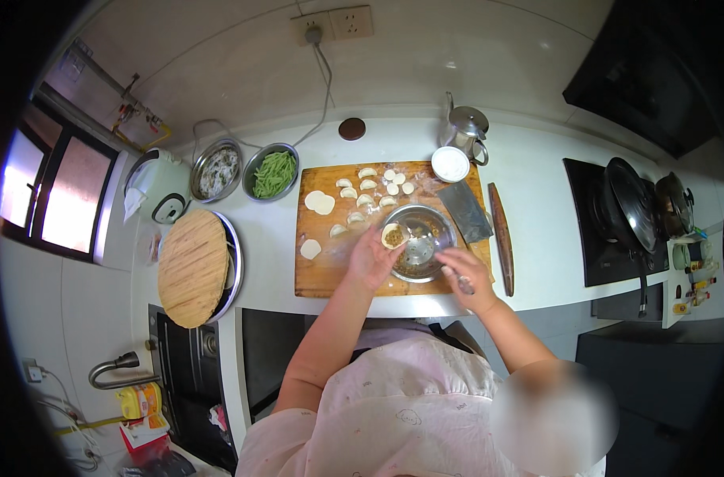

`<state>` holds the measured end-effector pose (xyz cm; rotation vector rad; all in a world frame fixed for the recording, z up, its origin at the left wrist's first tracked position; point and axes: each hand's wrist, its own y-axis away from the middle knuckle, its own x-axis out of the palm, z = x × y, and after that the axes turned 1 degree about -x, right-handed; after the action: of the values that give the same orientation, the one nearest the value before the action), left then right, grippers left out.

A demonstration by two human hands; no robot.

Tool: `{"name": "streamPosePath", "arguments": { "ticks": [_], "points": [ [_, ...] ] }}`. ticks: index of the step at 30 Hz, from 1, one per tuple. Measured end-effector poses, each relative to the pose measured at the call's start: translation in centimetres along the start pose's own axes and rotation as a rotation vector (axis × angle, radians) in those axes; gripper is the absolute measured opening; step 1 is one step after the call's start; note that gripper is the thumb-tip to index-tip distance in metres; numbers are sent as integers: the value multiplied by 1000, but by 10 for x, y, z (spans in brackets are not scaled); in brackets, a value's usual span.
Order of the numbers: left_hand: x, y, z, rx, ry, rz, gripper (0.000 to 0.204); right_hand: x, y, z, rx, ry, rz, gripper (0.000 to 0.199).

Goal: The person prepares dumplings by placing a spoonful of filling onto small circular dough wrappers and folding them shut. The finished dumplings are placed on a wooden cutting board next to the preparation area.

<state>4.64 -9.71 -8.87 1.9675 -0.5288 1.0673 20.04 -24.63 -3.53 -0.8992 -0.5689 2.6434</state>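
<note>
On the cupped fingers of my left hand (367, 260) rests a round dumpling wrapper (394, 235) with brown filling in its middle. Just below it stands a steel mixing bowl (451, 231) with bits of filling on its inside. My right hand (473, 280), over the bowl's right side, is closed around a thin utensil with a pale handle (463, 281); its kind is hard to make out. Folded dumplings (366, 184) lie in rows on the wooden cutting board (320, 280). Flat wrappers (320, 203) lie at the board's left, small dough pieces (393, 189) farther back.
A dark cleaver (467, 211) and a rolling pin (502, 240) lie right of the bowl. Behind are a flour bowl (450, 164) and a steel kettle (467, 122). Green beans (274, 174) fill a left bowl, near a round wooden lid (193, 269). A stove (588, 226) stands right.
</note>
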Motion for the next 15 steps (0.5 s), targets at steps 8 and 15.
{"name": "streamPosePath", "arguments": {
  "ticks": [8,15],
  "points": [
    [6,3,2,-39,3,37,42,1,8,-14,79,-135,-55,23],
    [3,2,5,-61,-7,65,42,13,11,-13,129,-178,-79,23]
  ]
}}
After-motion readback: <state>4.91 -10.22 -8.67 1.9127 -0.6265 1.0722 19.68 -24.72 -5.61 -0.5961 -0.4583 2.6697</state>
